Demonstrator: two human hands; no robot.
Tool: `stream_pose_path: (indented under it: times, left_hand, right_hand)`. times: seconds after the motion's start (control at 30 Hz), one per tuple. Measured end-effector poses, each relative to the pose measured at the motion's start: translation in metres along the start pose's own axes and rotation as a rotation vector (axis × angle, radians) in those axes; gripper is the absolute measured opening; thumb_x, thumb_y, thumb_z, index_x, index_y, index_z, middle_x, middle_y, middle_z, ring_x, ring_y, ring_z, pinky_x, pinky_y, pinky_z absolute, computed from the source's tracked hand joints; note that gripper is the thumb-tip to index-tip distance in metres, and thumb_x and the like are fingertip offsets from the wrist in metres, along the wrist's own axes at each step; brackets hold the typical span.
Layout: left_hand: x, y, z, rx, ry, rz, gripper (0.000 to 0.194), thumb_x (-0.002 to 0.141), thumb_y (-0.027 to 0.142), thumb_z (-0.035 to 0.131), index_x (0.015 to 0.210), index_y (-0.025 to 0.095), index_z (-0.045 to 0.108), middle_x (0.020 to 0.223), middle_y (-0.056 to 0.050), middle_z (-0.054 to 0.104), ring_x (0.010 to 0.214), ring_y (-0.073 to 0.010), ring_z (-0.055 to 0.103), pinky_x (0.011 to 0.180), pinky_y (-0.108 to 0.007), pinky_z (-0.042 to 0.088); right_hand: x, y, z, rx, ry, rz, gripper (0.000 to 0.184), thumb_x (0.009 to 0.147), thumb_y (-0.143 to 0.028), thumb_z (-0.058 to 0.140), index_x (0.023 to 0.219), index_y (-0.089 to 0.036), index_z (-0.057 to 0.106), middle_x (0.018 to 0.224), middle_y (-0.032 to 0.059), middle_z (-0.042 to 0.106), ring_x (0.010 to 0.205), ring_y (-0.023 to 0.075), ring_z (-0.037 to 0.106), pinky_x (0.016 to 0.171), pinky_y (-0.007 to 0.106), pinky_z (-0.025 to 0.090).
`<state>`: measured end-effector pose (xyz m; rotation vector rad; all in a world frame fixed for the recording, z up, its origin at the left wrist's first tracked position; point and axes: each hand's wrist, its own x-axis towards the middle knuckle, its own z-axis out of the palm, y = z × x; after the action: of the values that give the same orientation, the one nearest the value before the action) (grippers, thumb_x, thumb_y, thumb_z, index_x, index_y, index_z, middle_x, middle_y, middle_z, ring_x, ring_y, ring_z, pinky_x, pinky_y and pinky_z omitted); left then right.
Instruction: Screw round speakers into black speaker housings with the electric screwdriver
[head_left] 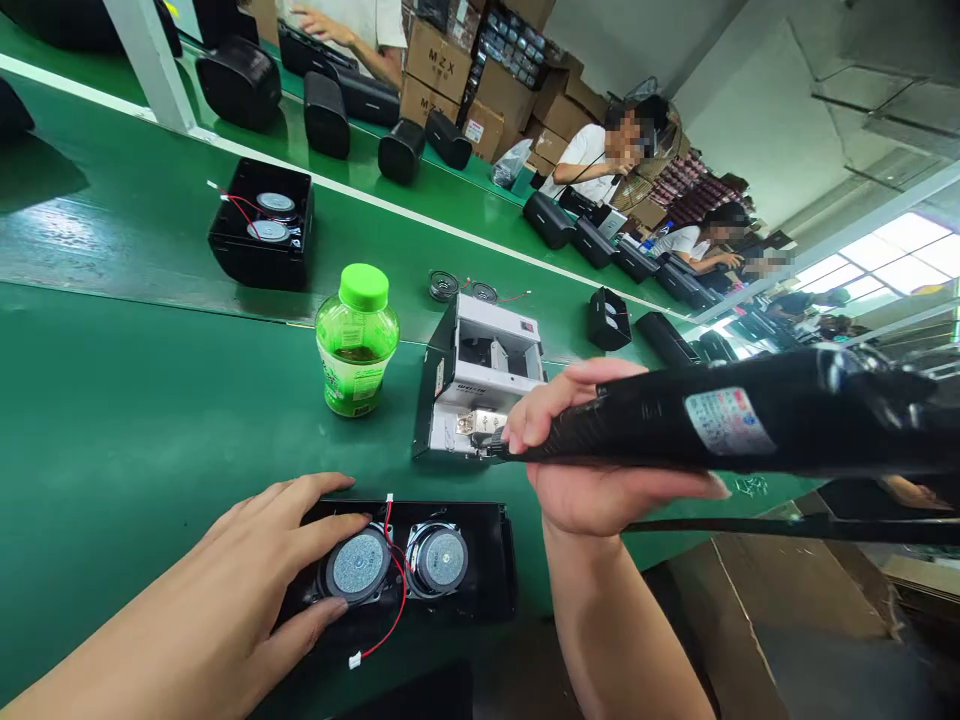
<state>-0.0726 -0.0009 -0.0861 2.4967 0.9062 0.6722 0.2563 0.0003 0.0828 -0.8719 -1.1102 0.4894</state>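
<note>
My right hand (592,440) is wrapped round a black electric screwdriver (645,415) with a silver label, held nearly level. Its tip is at the front of a white and black screw feeder (487,365), at the metal outlet block. My left hand (277,560) has thumb and index finger either side of a round speaker driver (358,566). That driver sits in a black speaker housing (491,560) on the green bench, beside a second driver (441,558). Red wires (401,600) with white plugs lie across the housing between the two drivers.
A green-capped bottle (358,340) stands left of the feeder. Behind are an open housing with drivers (262,225), loose drivers (444,286) and another housing (609,320). Black speakers (401,150) line the far bench, where people work. A cardboard box (787,600) is at lower right.
</note>
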Motion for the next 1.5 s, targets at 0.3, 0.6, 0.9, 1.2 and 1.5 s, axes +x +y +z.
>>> stream_pose_path:
  times: [0.3, 0.6, 0.9, 1.2, 1.5]
  left_hand:
    - [0.018, 0.012, -0.014, 0.047, -0.011, 0.012, 0.052, 0.099, 0.032, 0.087, 0.149, 0.045, 0.090, 0.159, -0.007, 0.088, 0.129, -0.0408, 0.092, 0.105, -0.064, 0.079]
    - [0.034, 0.024, -0.028, -0.004, -0.105, -0.027, 0.047, 0.098, 0.032, 0.096, 0.143, 0.045, 0.094, 0.147, -0.008, 0.089, 0.122, -0.0408, 0.092, 0.103, -0.065, 0.078]
    - [0.042, 0.036, -0.036, -0.050, -0.184, -0.122, 0.049, 0.094, 0.029, 0.102, 0.140, 0.045, 0.098, 0.151, -0.007, 0.088, 0.128, -0.0433, 0.091, 0.111, -0.072, 0.076]
    - [0.046, 0.046, -0.042, -0.074, -0.234, -0.180, 0.051, 0.090, 0.027, 0.106, 0.139, 0.042, 0.099, 0.151, -0.009, 0.088, 0.132, -0.0456, 0.089, 0.114, -0.076, 0.075]
    - [0.038, 0.054, -0.037, 0.037, -0.161, -0.091, 0.055, 0.087, 0.023, 0.108, 0.140, 0.035, 0.099, 0.151, -0.014, 0.087, 0.130, -0.0476, 0.088, 0.112, -0.077, 0.078]
  right_hand:
    - [-0.019, -0.024, 0.001, 0.052, 0.120, 0.089, 0.082, 0.087, -0.108, 0.094, 0.125, -0.035, 0.097, 0.063, -0.0071, 0.076, 0.044, 0.0192, 0.063, 0.043, 0.032, 0.057]
    - [-0.105, -0.054, 0.001, 0.046, -0.261, 0.036, 0.031, 0.138, -0.038, 0.059, 0.149, -0.039, 0.087, 0.059, -0.0122, 0.072, 0.033, 0.0140, 0.061, 0.048, 0.026, 0.070]
    - [-0.114, -0.050, -0.003, 0.002, -0.262, 0.198, 0.034, 0.135, -0.049, 0.061, 0.148, -0.043, 0.092, 0.066, -0.0058, 0.077, 0.051, 0.0226, 0.076, 0.056, 0.038, 0.073]
    - [-0.122, -0.042, -0.001, -0.007, -0.289, 0.213, 0.030, 0.133, -0.046, 0.065, 0.148, -0.043, 0.092, 0.072, -0.0052, 0.081, 0.057, 0.0214, 0.078, 0.064, 0.038, 0.075]
    - [-0.125, -0.032, -0.005, -0.004, -0.636, 0.129, 0.036, 0.136, -0.037, 0.064, 0.111, -0.033, 0.089, 0.074, -0.0057, 0.083, 0.060, 0.0167, 0.084, 0.074, 0.033, 0.076]
